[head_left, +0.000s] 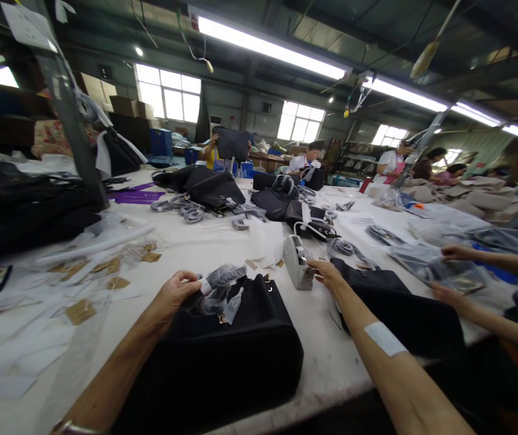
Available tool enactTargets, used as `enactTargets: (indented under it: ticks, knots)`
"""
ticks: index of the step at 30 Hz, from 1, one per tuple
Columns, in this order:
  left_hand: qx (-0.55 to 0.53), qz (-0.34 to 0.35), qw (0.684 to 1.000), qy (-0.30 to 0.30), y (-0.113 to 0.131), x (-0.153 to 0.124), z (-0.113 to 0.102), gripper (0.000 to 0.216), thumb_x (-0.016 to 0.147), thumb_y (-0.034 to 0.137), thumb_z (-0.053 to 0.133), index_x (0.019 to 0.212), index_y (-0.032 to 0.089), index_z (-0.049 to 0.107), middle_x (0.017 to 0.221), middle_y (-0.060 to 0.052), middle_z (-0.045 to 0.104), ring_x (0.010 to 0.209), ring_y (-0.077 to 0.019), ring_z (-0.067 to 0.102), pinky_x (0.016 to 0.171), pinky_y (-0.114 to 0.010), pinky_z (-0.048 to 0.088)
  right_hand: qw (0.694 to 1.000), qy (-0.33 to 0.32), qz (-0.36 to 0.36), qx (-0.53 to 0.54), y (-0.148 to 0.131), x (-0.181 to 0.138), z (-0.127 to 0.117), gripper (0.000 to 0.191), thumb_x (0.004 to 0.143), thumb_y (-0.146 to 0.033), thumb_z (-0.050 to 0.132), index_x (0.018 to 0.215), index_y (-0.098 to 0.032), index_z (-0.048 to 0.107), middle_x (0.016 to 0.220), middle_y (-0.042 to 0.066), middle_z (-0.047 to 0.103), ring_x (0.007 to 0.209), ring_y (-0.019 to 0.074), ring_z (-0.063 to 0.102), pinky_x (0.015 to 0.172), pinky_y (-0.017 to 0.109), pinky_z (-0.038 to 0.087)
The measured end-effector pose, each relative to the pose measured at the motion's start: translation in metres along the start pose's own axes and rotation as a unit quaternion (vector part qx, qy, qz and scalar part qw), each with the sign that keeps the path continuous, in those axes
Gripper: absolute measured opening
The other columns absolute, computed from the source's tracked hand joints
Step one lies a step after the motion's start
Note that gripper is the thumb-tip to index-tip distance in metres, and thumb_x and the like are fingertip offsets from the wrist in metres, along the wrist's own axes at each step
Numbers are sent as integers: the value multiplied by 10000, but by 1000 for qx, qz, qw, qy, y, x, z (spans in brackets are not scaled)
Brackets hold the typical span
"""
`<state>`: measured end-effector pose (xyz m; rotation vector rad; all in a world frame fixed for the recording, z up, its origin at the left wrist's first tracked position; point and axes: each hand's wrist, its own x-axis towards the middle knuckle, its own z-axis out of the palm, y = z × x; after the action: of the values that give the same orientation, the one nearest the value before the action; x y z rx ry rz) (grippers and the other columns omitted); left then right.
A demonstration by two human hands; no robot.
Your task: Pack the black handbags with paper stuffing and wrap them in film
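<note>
A black bag (236, 353) lies on the white table (195, 248) right in front of me. My left hand (172, 299) is closed on a crumpled piece of clear plastic wrap (222, 287) at the bag's top edge. My right hand (326, 275) reaches forward to a small white device (297, 261) that stands on the table, and its fingers pinch at the device's side. A white plaster sits on my right forearm. A second black bag (399, 308) lies under that arm.
Brown paper tags (80, 311) and white sheets cover the left. Black bags (216, 188) and grey straps (181, 208) lie farther back. A co-worker's hands (449, 272) hold a plastic pouch at right. Other people work at the far end. A metal post (66, 103) rises at left.
</note>
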<state>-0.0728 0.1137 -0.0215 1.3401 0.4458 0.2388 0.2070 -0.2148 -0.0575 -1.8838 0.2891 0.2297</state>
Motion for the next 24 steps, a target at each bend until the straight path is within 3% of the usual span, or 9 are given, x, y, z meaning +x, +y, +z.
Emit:
enactTargets:
  ticks: [7,15,20,24]
  knots:
    - [-4,12,1000,-6,-2,1,0,463,586,396,773,865,194,463,626,20,658,500,-123,579,470,-189,415,993,67,-86,36,25,-20,-5,156,766,-265,662,681,-159,586,671,4,647,671,138,618,561,203,460]
    - [1,19,1000,-12,1,-1,2,463,600,409,764,870,195,455,632,16,663,508,-127,579,487,-201,416,995,65,-74,-7,48,-27,8,130,764,-226,594,662,-173,532,557,-22,595,427,83,529,475,210,486]
    - [-2,33,999,8,2,-1,5,483,560,420,765,853,197,452,609,33,638,496,-129,571,482,-207,404,988,87,-73,-102,42,-22,2,121,764,-228,559,652,-184,554,546,0,616,486,129,588,476,214,468]
    - [0,64,998,19,1,-2,7,467,559,404,745,854,197,449,589,52,606,514,-124,566,505,-210,403,981,73,-67,-166,45,-36,-7,189,701,-193,583,523,-197,521,423,40,558,517,205,628,488,263,461]
